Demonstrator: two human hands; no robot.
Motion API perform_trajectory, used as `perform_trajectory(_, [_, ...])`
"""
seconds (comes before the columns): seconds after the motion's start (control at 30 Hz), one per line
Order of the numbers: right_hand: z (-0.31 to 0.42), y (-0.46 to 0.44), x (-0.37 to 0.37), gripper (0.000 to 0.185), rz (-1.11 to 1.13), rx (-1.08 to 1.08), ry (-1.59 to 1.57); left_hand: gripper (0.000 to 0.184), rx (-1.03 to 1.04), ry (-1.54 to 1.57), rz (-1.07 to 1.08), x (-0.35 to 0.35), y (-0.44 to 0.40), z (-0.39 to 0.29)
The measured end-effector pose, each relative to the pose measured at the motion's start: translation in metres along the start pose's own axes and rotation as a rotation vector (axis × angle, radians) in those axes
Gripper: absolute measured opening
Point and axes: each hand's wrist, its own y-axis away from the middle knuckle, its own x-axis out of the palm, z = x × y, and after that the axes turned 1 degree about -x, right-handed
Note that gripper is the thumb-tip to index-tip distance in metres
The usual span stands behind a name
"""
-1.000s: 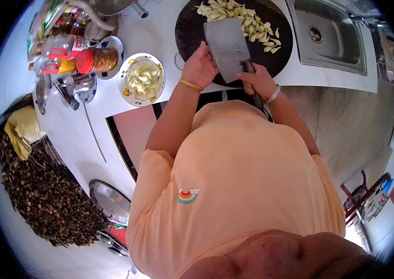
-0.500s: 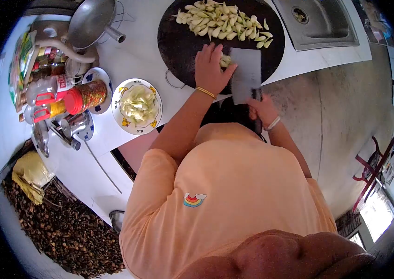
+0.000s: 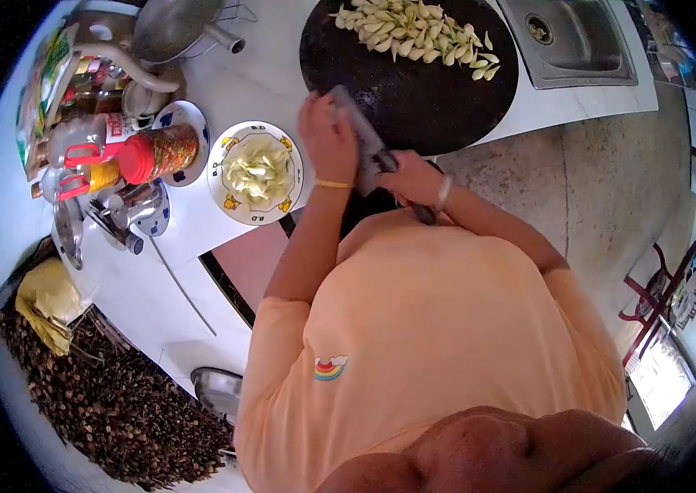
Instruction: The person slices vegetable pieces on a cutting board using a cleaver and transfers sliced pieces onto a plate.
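My right hand (image 3: 415,180) is wrapped round the dark handle of a cleaver (image 3: 362,135), whose broad blade tilts up to the left over the board's lower left edge. Against the blade's left side is my left hand (image 3: 329,140), blurred, its fingers near the top of the blade; whether it holds anything is hidden. Many pale garlic cloves (image 3: 418,31) lie across the far part of the round dark board (image 3: 447,107). Left of my left hand, a white plate with yellow figures (image 3: 229,148) holds a heap of pale sliced pieces (image 3: 258,172).
A metal sink (image 3: 570,49) adjoins the board on the right. At the left stand a red-lidded jar (image 3: 159,154), bottles and a metal pan (image 3: 169,31). A long thin rod (image 3: 184,287) lies on the white counter below them.
The cleaver has moved left and tilted from its more upright position. My left hand has left the middle of the board for its lower left edge, beside the blade.
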Motion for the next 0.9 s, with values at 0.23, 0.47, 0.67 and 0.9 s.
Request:
perform_trajectory(0.23, [0.019, -0.023, 0.026, 0.029, 0.283, -0.048, 0.24, 0.029, -0.162, -0.408, -0.233, -0.072, 0.027, 0.102])
perform_trajectory(0.47, [0.025, 0.007, -0.067, 0.03, 0.06, -0.133, 0.065, 0.036, -0.003, -0.439, -0.263, -0.022, 0.002, 0.019])
perform_trajectory(0.67, [0.016, 0.059, -0.188, 0.021, -0.344, -0.205, -0.163, 0.025, 0.236, -0.055, 0.181, 0.102, -0.03, -0.117])
perform_trajectory(0.9, [-0.006, 0.074, -0.284, 0.024, -0.454, -0.278, -0.286, 0.028, 0.582, -0.23, 0.19, 0.2, -0.047, -0.146])
